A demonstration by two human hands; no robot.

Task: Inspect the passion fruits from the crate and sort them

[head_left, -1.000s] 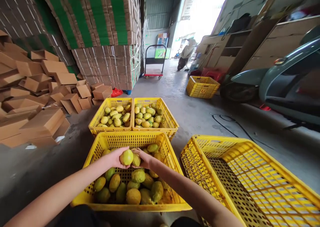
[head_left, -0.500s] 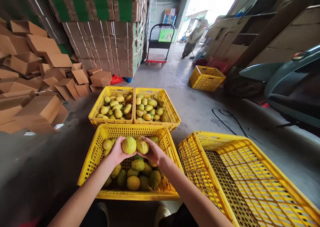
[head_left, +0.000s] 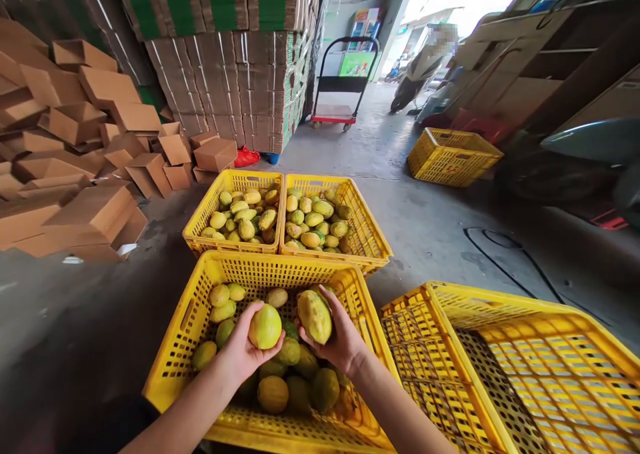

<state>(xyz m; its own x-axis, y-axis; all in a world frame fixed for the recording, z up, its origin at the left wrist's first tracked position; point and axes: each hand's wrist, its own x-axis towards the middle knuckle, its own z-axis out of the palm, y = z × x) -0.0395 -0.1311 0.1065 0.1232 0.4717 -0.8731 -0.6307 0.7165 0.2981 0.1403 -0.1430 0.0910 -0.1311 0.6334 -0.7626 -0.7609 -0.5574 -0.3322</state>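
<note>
My left hand (head_left: 245,351) is wrapped round a smooth yellow-green papaya (head_left: 265,327), with its rounded end facing me. In my right hand (head_left: 343,341) is a longer, ridged yellow papaya (head_left: 315,317), held tilted. Both hands are above the near yellow crate (head_left: 173,347), a little apart from each other. Green and yellow papayas lie inside that crate, such as a yellow one (head_left: 273,394) near its front; my hands and forearms hide part of the pile.
Two yellow crates full of papayas, left (head_left: 193,231) and right (head_left: 373,234), adjoin the near crate's far side. A large yellow crate (head_left: 480,374) stands at right. Beyond are cardboard boxes (head_left: 95,217), a trolley (head_left: 345,84), another crate (head_left: 450,157) and a black cable (head_left: 525,261) on the floor.
My hands have moved apart and lower in the view, each keeping its papaya. The right papaya is turned so its long side shows. The camera view has shifted left.
</note>
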